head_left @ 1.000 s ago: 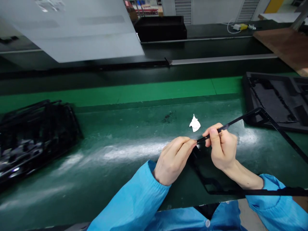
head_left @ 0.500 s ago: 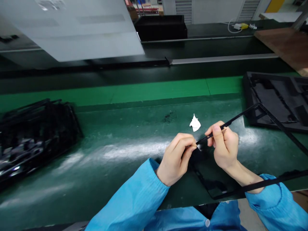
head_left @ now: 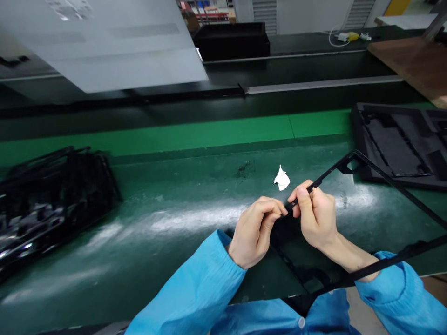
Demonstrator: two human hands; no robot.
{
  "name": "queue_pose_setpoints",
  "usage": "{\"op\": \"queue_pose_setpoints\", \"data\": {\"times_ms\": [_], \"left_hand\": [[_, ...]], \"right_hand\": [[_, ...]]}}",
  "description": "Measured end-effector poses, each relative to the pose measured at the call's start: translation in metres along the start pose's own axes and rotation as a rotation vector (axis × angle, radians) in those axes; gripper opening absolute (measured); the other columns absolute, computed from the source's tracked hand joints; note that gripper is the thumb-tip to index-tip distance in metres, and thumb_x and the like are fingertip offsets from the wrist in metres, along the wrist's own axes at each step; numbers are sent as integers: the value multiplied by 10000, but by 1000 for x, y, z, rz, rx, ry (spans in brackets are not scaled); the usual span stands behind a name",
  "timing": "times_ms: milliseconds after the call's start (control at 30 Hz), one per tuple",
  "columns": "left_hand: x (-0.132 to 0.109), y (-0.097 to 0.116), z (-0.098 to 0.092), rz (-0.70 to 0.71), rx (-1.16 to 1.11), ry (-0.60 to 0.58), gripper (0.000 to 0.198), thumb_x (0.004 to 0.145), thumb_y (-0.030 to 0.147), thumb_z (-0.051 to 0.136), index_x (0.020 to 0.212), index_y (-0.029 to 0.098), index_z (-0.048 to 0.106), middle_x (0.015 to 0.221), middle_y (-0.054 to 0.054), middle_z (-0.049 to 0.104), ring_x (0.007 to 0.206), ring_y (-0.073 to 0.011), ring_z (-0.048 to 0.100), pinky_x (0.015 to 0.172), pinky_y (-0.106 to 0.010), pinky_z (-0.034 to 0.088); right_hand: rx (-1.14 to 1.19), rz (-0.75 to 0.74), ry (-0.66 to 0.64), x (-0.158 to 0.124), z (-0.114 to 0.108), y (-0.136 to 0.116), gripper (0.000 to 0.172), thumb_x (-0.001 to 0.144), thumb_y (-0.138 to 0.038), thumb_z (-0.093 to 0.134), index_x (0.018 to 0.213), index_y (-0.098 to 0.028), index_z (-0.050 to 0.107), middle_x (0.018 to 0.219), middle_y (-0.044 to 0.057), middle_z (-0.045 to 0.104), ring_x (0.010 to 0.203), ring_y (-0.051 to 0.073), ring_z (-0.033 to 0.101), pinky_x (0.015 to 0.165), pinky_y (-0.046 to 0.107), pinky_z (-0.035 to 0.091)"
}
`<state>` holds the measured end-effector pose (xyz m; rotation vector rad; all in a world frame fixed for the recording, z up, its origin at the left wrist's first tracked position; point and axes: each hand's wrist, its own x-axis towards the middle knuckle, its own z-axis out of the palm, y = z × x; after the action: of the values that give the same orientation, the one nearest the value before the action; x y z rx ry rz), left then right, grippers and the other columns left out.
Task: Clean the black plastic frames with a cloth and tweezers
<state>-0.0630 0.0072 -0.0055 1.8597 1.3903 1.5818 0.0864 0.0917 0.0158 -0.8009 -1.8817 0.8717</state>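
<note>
A thin black rectangular frame [head_left: 394, 179] is held tilted above the green workbench, one corner pointing up and away. My left hand [head_left: 256, 228] pinches its left side, the thumb and fingertips pressed together on the bar. Close beside it, my right hand [head_left: 316, 214] grips the same bar between thumb and fingers. The frame's near bar [head_left: 387, 265] crosses over my right forearm. A crumpled white scrap [head_left: 281, 178] lies on the bench just beyond my hands. Whether my left fingertips also hold some small piece cannot be made out.
A pile of black frames [head_left: 52, 200] sits at the left. On the right lies a black foam tray [head_left: 401, 144] with a frame in it. A grey-white panel [head_left: 132, 51] hangs at upper left. Further back stand a black bin [head_left: 232, 42] and a brown board [head_left: 412, 65].
The frame has turned in my hands, so its far corner now sits further left and shows its flat corner tab. My right hand has shifted slightly left, nearer my left hand.
</note>
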Motion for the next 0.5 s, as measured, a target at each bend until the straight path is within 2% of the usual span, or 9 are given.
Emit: {"op": "queue_pose_setpoints", "data": {"times_ms": [167, 300, 500], "left_hand": [[-1, 1, 2, -32, 7, -12, 120, 1125, 227, 446, 1050, 229, 540, 889, -24, 628, 805, -153, 623, 723, -278, 509], [-2, 2, 2, -41, 32, 3, 142, 1122, 221, 439, 1011, 229, 528, 839, -2, 571, 729, -139, 561, 665, -263, 479], [2, 3, 0, -18, 97, 86, 80, 1061, 144, 601, 1056, 219, 626, 898, -12, 651, 784, -128, 626, 672, -243, 510]], "right_hand": [[10, 38, -31, -2, 0, 0, 372, 1128, -313, 432, 829, -210, 628, 569, -55, 592, 439, 80, 566, 496, 215, 447], [39, 106, 31, 0, -2, 4, 420, 1141, -396, 430, 825, -212, 636, 556, -53, 580, 446, 87, 546, 510, 222, 454], [155, 175, 52, 0, -3, 7, 424, 1142, -429, 459, 833, -209, 649, 570, -57, 573, 456, 76, 527, 505, 210, 439]]}}
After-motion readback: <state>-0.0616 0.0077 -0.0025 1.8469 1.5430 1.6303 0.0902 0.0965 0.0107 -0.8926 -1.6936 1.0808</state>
